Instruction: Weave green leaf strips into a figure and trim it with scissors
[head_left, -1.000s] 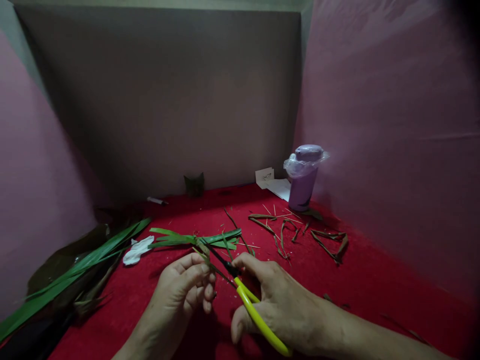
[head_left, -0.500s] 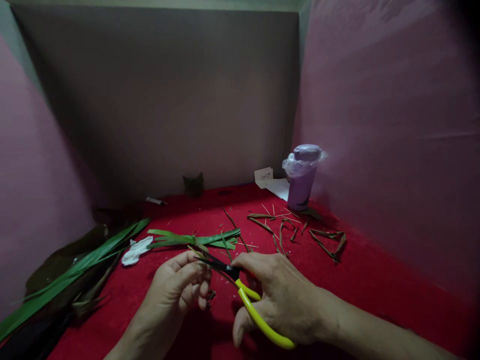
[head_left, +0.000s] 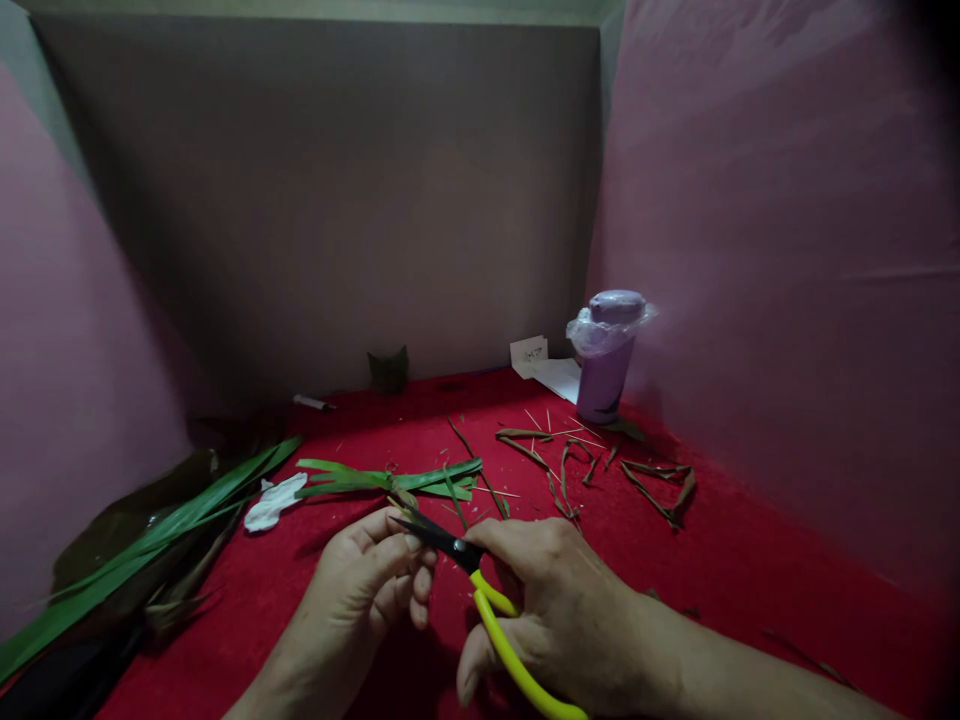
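I'm watching both hands working low in the middle of the frame. The left hand point(head_left: 371, 572) is pinching a thin stem point(head_left: 393, 503) between thumb and fingers, its pale tip showing just above them. In the right hand point(head_left: 555, 605) I'm seeing the scissors point(head_left: 459, 547), fingers wrapping the yellow handles, black blades pointing up and left across the left fingertips; whether they're cutting into anything, I can't tell. Just above the hands, green strips point(head_left: 352, 481) are lying on the red cloth point(head_left: 720, 575). Long leaves point(head_left: 180, 530) are spreading at lower left, a white tissue point(head_left: 274, 503) sitting beside them. Right of centre, brown strips point(head_left: 525, 448) are lying scattered below the purple cup point(head_left: 604, 375), with a white card point(head_left: 529, 352) standing near it.
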